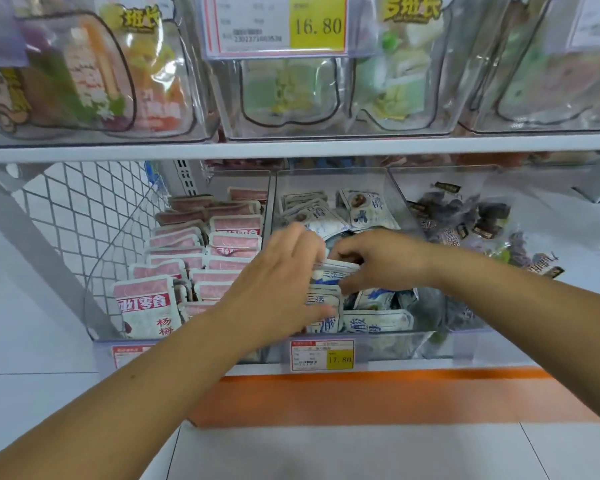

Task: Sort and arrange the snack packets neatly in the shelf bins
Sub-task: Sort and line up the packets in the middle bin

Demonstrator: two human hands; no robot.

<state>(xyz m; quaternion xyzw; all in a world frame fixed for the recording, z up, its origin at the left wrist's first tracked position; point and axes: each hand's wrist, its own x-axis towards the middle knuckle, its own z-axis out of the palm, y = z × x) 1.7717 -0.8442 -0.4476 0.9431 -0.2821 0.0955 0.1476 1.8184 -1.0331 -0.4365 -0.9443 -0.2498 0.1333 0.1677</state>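
Note:
Both hands are in the middle clear bin (404, 209) of the lower shelf, which holds several blue-and-white snack packets (374, 322). My left hand (284, 275) lies against the left side of a stack of these packets, fingers extended over them. My right hand (378, 259) curls its fingers over the top of an upright blue-and-white packet (336, 268) and grips it. More blue-and-white packets (368, 209) lie loose at the back of the bin. The left bin holds rows of pink-and-white packets (219, 244).
The right bin holds loose dark packets (465, 216). Clear bins of green and mixed snacks (291, 88) fill the upper shelf above a white shelf edge (291, 147). A price tag (323, 355) hangs at the front. White mesh (84, 209) closes the left side.

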